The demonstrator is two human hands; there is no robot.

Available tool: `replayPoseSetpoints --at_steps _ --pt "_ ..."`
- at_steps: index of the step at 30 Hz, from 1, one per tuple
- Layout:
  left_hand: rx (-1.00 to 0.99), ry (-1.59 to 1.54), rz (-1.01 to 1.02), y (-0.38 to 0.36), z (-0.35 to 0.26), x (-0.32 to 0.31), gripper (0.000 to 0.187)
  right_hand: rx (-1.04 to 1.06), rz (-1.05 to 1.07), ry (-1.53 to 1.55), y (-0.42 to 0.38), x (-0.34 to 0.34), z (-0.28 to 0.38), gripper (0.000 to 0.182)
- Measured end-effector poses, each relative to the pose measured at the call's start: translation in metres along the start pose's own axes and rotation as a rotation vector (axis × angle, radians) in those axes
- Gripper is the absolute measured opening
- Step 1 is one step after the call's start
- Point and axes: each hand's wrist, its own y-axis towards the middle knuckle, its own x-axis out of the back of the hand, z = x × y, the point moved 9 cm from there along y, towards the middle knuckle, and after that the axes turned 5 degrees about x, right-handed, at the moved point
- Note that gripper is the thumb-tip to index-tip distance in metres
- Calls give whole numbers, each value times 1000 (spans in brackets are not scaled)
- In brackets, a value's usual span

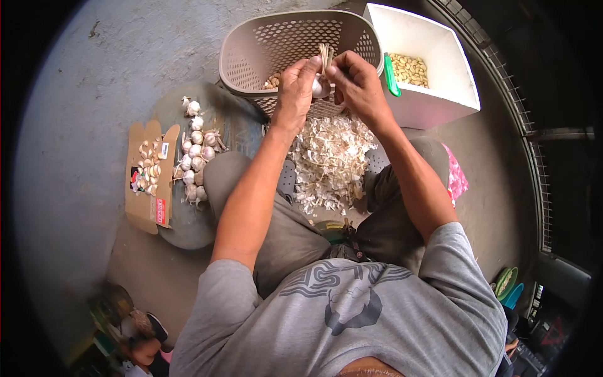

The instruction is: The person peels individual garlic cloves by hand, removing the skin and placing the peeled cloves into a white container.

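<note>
A garlic bulb [321,87] with its dry stalk upright is held between my two hands over the near rim of a perforated basket [251,31]. My left hand [296,85] has its fingers closed round the bulb's left side. The fingers of my right hand [357,78] pinch the stalk and the bulb's right side. Some garlic pieces [272,81] lie inside the basket. Beneath it, a heap of papery garlic skins [333,157] covers the floor between my feet.
At the left, whole garlic bulbs [196,151] lie on a round surface beside a cardboard box [141,210] holding cloves. A white box [433,94] with peeled cloves [408,70] and a green-handled tool [391,75] stands right of the basket. Another person [146,352] shows lower left.
</note>
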Motion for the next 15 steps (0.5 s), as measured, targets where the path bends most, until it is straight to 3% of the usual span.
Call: replayPoseSetpoints --at_steps 7,11,15 --pt "98 -185 -87 -3 16 9 43 -165 86 -135 1 8 -13 22" --pt "106 -91 -109 -6 8 7 48 -220 208 -123 -5 -1 -18 25" --pt "62 -22 6 -2 10 -2 50 -278 203 -62 -3 3 -16 21"
